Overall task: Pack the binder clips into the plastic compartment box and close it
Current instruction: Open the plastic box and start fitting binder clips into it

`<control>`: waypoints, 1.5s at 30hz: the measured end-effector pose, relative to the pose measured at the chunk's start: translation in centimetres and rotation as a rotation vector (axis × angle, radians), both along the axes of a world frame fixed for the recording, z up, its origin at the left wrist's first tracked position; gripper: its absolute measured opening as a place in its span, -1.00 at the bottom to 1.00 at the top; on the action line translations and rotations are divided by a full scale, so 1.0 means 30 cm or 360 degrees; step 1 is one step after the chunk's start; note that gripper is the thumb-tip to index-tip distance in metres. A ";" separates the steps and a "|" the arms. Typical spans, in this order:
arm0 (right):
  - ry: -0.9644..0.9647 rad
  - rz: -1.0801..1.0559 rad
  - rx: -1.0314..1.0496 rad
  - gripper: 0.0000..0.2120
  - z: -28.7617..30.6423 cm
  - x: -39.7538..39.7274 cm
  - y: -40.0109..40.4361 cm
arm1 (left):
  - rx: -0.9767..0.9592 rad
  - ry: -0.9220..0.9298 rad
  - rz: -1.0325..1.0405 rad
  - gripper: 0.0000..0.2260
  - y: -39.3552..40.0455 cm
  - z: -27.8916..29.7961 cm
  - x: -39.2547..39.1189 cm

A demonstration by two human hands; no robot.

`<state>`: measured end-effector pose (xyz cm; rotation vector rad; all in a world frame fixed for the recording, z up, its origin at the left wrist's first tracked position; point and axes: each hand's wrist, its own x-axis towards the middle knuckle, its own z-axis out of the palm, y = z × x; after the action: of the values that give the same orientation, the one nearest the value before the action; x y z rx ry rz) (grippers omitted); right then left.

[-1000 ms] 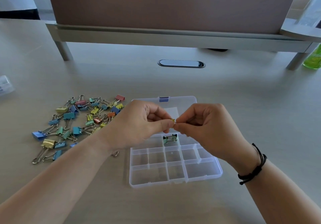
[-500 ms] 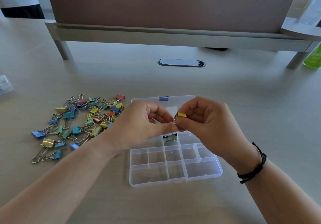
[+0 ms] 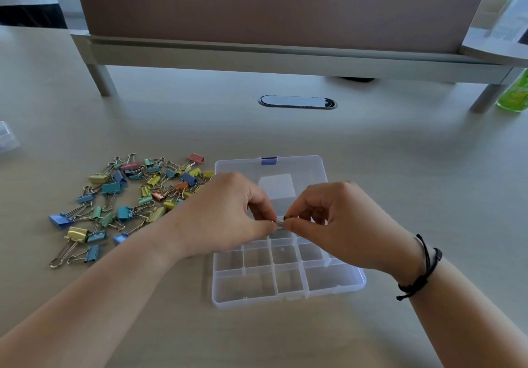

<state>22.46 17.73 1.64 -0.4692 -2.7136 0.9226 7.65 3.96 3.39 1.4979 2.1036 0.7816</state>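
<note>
— What are my hands doing right now?

— My left hand (image 3: 228, 213) and my right hand (image 3: 337, 222) meet fingertip to fingertip above the far half of the clear plastic compartment box (image 3: 288, 279). Both pinch one small binder clip (image 3: 281, 224) between thumb and forefinger; I see only its wire handles and a dark edge, so I cannot tell its colour.

— And the box?

— It lies open on the surface (image 3: 414, 167), its lid (image 3: 274, 176) folded flat away from me, a blue latch (image 3: 269, 161) at the lid's far edge. The near compartments that I can see hold nothing; my hands hide the far row.

— Where are the other clips?

— A loose pile of binder clips (image 3: 128, 196) in blue, teal, yellow, pink and orange is spread just left of the box, partly under my left forearm.

— Anything else?

— A black cord bracelet (image 3: 420, 270) circles my right wrist, a dark oval grommet (image 3: 297, 102) sits farther back, and a green bottle (image 3: 514, 93) stands at the far right.
</note>
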 end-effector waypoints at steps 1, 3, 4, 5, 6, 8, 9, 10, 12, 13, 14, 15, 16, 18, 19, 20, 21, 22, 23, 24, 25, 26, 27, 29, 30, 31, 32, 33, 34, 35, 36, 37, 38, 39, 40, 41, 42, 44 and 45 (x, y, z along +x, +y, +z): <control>-0.0051 0.0029 0.0052 -0.93 -0.001 -0.001 0.000 | -0.0026 0.0026 -0.0018 -0.97 0.000 0.000 0.001; -0.0102 0.0051 0.0092 -0.92 -0.003 -0.003 -0.001 | -0.0046 0.0034 -0.0030 -0.94 0.000 0.001 0.002; -0.0104 0.0050 0.0099 -0.91 -0.004 -0.004 -0.001 | -0.0041 0.0028 -0.0028 -0.93 -0.001 0.002 0.002; -0.0102 0.0045 0.0110 -0.92 -0.004 -0.005 -0.001 | -0.0025 0.0026 -0.0023 -0.92 -0.001 0.001 0.002; -0.0099 0.0038 0.0122 -0.92 -0.003 -0.006 -0.002 | -0.0007 0.0030 -0.0017 -0.91 -0.001 0.001 0.002; -0.0098 0.0022 0.0131 -0.93 -0.003 -0.007 -0.004 | 0.0015 0.0038 -0.0004 -0.90 -0.001 0.001 0.006; -0.0102 0.0013 0.0125 -0.93 -0.003 -0.008 -0.006 | 0.0022 0.0046 0.0003 -0.89 0.001 0.001 0.010; -0.0106 0.0004 0.0113 -0.92 -0.004 -0.009 -0.008 | 0.0028 0.0051 0.0013 -0.88 0.003 -0.001 0.015; -0.0107 -0.0027 0.0102 -0.92 -0.008 -0.014 -0.015 | 0.0053 0.0052 0.0051 -0.84 0.009 -0.012 0.024; -0.0101 -0.0049 0.0097 -0.92 -0.010 -0.016 -0.020 | 0.0077 0.0059 0.0079 -0.83 0.011 -0.022 0.026; -0.0090 -0.0076 0.0083 -0.92 -0.012 -0.020 -0.023 | 0.0099 0.0075 0.0108 -0.83 0.015 -0.032 0.027; -0.0081 -0.0104 0.0059 -0.92 -0.015 -0.022 -0.026 | 0.0108 0.0105 0.0134 -0.83 0.020 -0.043 0.026; -0.0078 -0.0130 0.0028 -0.92 -0.017 -0.024 -0.027 | 0.0102 0.0138 0.0155 -0.84 0.024 -0.053 0.025; -0.0081 -0.0156 -0.0024 -0.90 -0.020 -0.025 -0.027 | 0.0071 0.0177 0.0167 -0.86 0.027 -0.061 0.021; -0.0083 -0.0157 -0.0038 -0.90 -0.019 -0.024 -0.026 | 0.0056 0.0176 0.0152 -0.87 0.026 -0.060 0.020; -0.0079 -0.0156 -0.0047 -0.91 -0.017 -0.023 -0.025 | 0.0046 0.0163 0.0132 -0.88 0.022 -0.058 0.017; -0.0063 -0.0155 -0.0064 -0.91 -0.014 -0.022 -0.023 | 0.0048 0.0129 0.0121 -0.89 0.021 -0.055 0.013; -0.0025 -0.0158 -0.0103 -0.92 -0.009 -0.018 -0.021 | 0.0064 0.0055 0.0143 -0.90 0.021 -0.048 0.010; 0.0040 -0.0165 -0.0166 -0.92 -0.005 -0.016 -0.020 | 0.0107 -0.0086 0.0210 -0.93 0.024 -0.039 0.007; 0.0131 -0.0175 -0.0237 -0.93 0.001 -0.013 -0.019 | 0.0172 -0.0323 0.0310 -0.97 0.028 -0.029 0.002; 0.0233 -0.0186 -0.0297 -0.95 0.007 -0.012 -0.019 | 0.0235 -0.0641 0.0414 -0.98 0.031 -0.017 0.000; 0.0324 -0.0189 -0.0340 -0.97 0.013 -0.012 -0.023 | 0.0283 -0.0994 0.0494 -0.96 0.035 -0.005 0.002; 0.0398 -0.0180 -0.0373 -0.97 0.018 -0.012 -0.030 | 0.0314 -0.1309 0.0528 -0.91 0.037 0.004 0.006; 0.0472 -0.0129 -0.0425 -0.89 0.020 -0.013 -0.050 | 0.0311 -0.1662 0.0511 -0.81 0.037 0.010 0.023; 0.0467 -0.0101 -0.0431 -0.86 0.018 -0.016 -0.061 | 0.0286 -0.1761 0.0486 -0.75 0.036 0.006 0.030; 0.0443 -0.0082 -0.0425 -0.85 0.013 -0.018 -0.071 | 0.0256 -0.1841 0.0471 -0.71 0.036 -0.001 0.036; 0.0415 -0.0076 -0.0416 -0.86 0.007 -0.021 -0.076 | 0.0235 -0.1909 0.0469 -0.69 0.038 -0.007 0.040; 0.0396 -0.0080 -0.0412 -0.87 0.002 -0.025 -0.076 | 0.0227 -0.1963 0.0474 -0.68 0.040 -0.011 0.041; 0.0388 -0.0089 -0.0414 -0.89 -0.002 -0.026 -0.072 | 0.0233 -0.2002 0.0486 -0.68 0.042 -0.015 0.040; 0.0387 -0.0102 -0.0416 -0.91 -0.004 -0.026 -0.065 | 0.0245 -0.2013 0.0502 -0.69 0.042 -0.015 0.038; 0.0389 -0.0121 -0.0416 -0.92 -0.004 -0.025 -0.058 | 0.0250 -0.1993 0.0521 -0.71 0.042 -0.016 0.035; 0.0392 -0.0144 -0.0414 -0.93 -0.002 -0.023 -0.052 | 0.0250 -0.1953 0.0527 -0.72 0.041 -0.018 0.031; 0.0392 -0.0169 -0.0422 -0.93 0.001 -0.022 -0.047 | 0.0257 -0.1898 0.0516 -0.73 0.040 -0.019 0.028; 0.0391 -0.0193 -0.0445 -0.94 0.005 -0.020 -0.044 | 0.0268 -0.1832 0.0489 -0.75 0.038 -0.021 0.025; 0.0386 -0.0215 -0.0471 -0.94 0.009 -0.020 -0.041 | 0.0273 -0.1746 0.0455 -0.76 0.036 -0.022 0.022; 0.0374 -0.0233 -0.0487 -0.94 0.012 -0.019 -0.040 | 0.0277 -0.1633 0.0422 -0.78 0.033 -0.024 0.018; 0.0358 -0.0249 -0.0487 -0.94 0.014 -0.019 -0.040 | 0.0278 -0.1494 0.0392 -0.78 0.031 -0.026 0.014; 0.0321 -0.0272 -0.0453 -0.96 0.018 -0.020 -0.040 | 0.0276 -0.1214 0.0337 -0.81 0.025 -0.023 0.010; 0.0311 -0.0281 -0.0430 -0.96 0.021 -0.020 -0.041 | 0.0271 -0.1119 0.0320 -0.82 0.023 -0.020 0.008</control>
<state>21.87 16.50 2.28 -0.6229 -2.3421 1.2204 7.90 4.66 2.78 0.8895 1.6792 1.3546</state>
